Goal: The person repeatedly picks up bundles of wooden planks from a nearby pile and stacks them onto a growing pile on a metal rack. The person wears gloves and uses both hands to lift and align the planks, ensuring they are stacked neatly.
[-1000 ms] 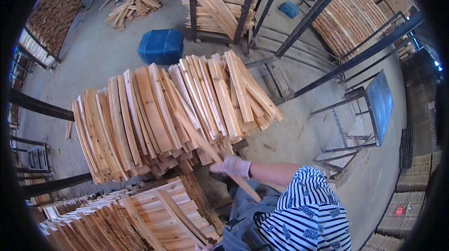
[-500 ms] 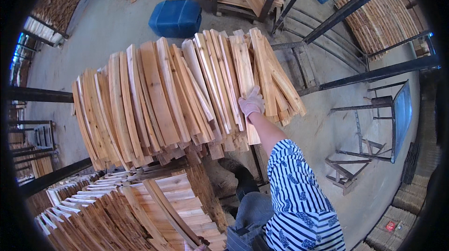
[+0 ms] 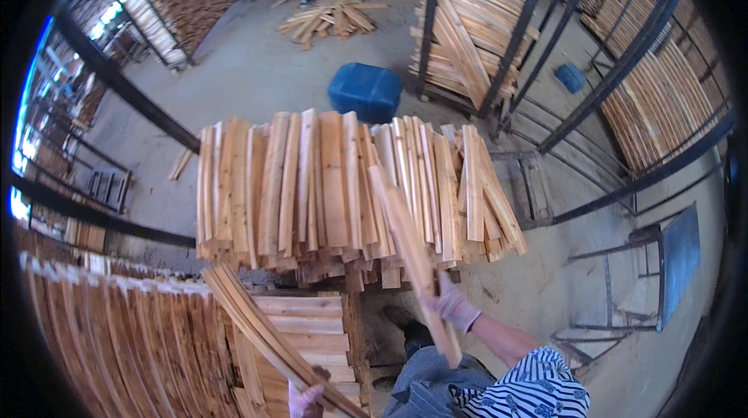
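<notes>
My right hand (image 3: 453, 306), in a pale glove, is closed around the near part of a wooden plank (image 3: 405, 219). The plank slants away, its far end above the wide pile of planks (image 3: 269, 192) in front of me. Low in view, my gloved left hand (image 3: 305, 400) grips a few narrow wooden slats (image 3: 261, 328) together. They lean up and to the left, over a nearer stack of light boards (image 3: 308, 324).
A blue plastic drum (image 3: 365, 92) stands behind the pile. Dark metal frames (image 3: 128, 102) flank it on both sides. Loose wood (image 3: 331, 21) lies on the floor farther back. A metal stand with a blue-grey panel (image 3: 679, 262) is at right.
My right hand has moved from the pile toward me and now holds a plank. The slats in my left hand have risen further into view. The view has tilted up and turned left.
</notes>
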Tool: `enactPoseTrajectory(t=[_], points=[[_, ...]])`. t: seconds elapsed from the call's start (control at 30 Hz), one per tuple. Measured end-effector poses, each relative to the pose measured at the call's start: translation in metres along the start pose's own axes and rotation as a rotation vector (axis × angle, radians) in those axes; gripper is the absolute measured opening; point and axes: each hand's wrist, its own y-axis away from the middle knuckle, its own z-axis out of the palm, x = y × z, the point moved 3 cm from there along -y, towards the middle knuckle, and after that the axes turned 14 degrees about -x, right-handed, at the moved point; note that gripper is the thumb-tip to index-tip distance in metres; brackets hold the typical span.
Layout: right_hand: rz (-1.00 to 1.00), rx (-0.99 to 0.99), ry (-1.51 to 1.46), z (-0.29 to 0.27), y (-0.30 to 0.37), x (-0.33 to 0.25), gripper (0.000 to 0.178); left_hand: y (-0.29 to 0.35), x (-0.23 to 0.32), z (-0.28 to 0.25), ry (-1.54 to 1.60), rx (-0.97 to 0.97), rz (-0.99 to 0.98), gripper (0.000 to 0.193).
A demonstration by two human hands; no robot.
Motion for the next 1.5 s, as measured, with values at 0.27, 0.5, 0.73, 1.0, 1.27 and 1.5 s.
enactPoseTrajectory(t=[0.27, 0.5, 0.73, 1.0, 1.27, 1.5], points=[[-0.281, -0.905, 0.204, 0.226, 0.084, -0.087, 0.095, 0.067, 0.023, -0.03, -0.331, 0.124, 0.227, 0.057], [-0.477, -1.179, 0.304, 0.343, 0.162, -0.09, 0.106, 0.197, 0.042, -0.044, -0.328, 0.447, 0.454, 0.06], [-0.534, -1.246, 0.545, 0.423, 0.159, -0.021, 0.117, 0.254, -0.008, -0.132, -0.612, 0.482, 0.241, 0.062], [-0.322, -1.319, 0.688, 0.482, 0.089, 0.081, 0.083, 0.197, -0.118, -0.194, -0.586, 0.354, 0.127, 0.059], [0.022, -1.042, 0.394, 0.385, 0.064, 0.083, 0.054, 0.237, -0.127, -0.215, -0.471, 0.459, 0.136, 0.05], [0.612, -0.232, -0.41, 0.238, 0.036, 0.179, 0.027, 0.316, -0.175, -0.207, 0.431, 0.664, 0.371, 0.053]])
